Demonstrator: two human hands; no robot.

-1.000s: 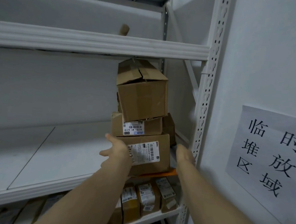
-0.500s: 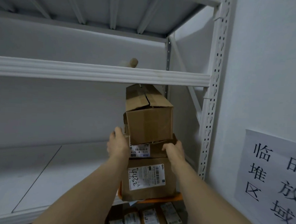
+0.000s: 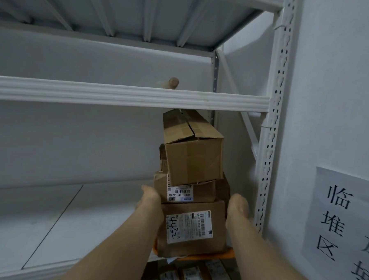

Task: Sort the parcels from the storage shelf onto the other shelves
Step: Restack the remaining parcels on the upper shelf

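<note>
Lowered left hand (image 3: 149, 197) and right hand (image 3: 237, 207) flank bottom parcel (image 3: 191, 228).

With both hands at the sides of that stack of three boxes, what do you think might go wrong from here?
The top box sits tilted on the middle box, so it may slide off if the stack moves. Its top lies close under the shelf beam; lifting could knock it. The left hand and right hand are only at the stack's sides, so the bottom box might slip.
</note>
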